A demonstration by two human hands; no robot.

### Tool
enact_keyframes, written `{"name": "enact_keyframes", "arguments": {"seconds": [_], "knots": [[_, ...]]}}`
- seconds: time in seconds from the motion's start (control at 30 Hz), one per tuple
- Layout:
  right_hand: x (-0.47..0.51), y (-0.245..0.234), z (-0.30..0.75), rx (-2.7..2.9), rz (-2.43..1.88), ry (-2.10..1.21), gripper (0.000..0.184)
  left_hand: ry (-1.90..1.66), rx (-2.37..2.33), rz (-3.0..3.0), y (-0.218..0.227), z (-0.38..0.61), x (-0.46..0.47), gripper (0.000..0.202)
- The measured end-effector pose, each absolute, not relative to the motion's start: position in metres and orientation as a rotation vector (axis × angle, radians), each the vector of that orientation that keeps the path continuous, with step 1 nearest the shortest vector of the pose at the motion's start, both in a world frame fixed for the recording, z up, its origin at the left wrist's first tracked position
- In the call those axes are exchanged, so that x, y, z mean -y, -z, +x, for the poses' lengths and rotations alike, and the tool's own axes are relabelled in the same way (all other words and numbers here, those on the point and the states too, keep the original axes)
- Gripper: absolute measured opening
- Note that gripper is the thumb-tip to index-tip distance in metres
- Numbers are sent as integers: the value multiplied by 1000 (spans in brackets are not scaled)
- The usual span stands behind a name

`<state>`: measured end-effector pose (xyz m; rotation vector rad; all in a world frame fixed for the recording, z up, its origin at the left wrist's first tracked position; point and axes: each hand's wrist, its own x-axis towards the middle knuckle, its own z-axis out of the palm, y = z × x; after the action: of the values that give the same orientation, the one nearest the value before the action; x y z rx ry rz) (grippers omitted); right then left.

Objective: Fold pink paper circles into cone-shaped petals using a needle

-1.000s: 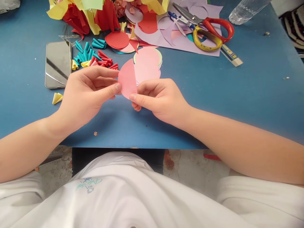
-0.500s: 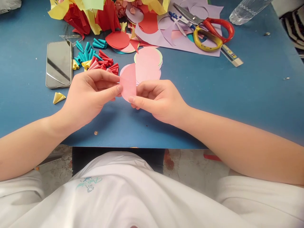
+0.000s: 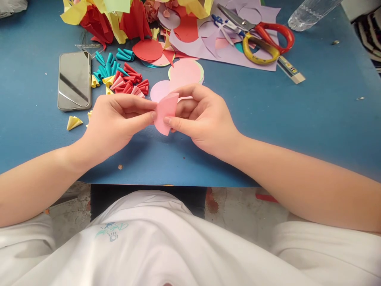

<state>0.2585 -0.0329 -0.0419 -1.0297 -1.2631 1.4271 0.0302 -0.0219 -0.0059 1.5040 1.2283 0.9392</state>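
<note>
Between my hands, above the front part of the table, is a pink paper half circle (image 3: 165, 113), tilted with its straight side to the right. The thumb and fingers of my left hand (image 3: 119, 117) pinch its left edge. My right hand (image 3: 205, 119) grips the right side, thumb in front and fingers behind. Just beyond lie paper circles (image 3: 186, 71) in pink, pale green and lilac, partly hidden by my right hand. Small rolled paper cones (image 3: 129, 81) in red, teal, yellow and pink are heaped past my left hand. A loose yellow cone (image 3: 74, 122) sits left of it.
A phone (image 3: 74, 81) lies at the left. Scissors (image 3: 258, 37) with red and yellow handles rest on lilac paper scraps (image 3: 262, 64), near a cutter-like strip (image 3: 291, 69). Crumpled coloured paper (image 3: 131, 22) fills the back. A clear bottle (image 3: 309, 14) lies at the far right.
The pink half circle has moved slightly right and nearer me, and its right side now tilts and curves. My right fingers have risen behind it. My left hand has shifted a little right.
</note>
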Motion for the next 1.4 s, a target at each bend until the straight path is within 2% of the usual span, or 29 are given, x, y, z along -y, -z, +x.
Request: {"name": "enact_keyframes", "arguments": {"seconds": [0.13,0.3,0.53,0.7,1.03,1.23,1.4], "knots": [[32,41,260,1293,-1083,-1417,73,-941,-1262,1599,6,30,23,13],[30,45,263,1381,-1119,-1386,65,-922,-1279,1601,7,30,21,10],[32,42,263,1575,-1236,-914,35,-782,-1472,1704,8,32,15,15],[30,45,265,1878,-1104,-819,19,-701,-1494,1846,9,33,11,12],[23,52,264,2087,-1149,-672,23,-613,-1544,1932,14,34,3,7],[21,50,262,2239,-1226,-568,18,-536,-1554,1983,9,36,4,6],[21,54,261,2313,-1168,-451,24,-578,-1504,1986,8,37,5,4]]}}
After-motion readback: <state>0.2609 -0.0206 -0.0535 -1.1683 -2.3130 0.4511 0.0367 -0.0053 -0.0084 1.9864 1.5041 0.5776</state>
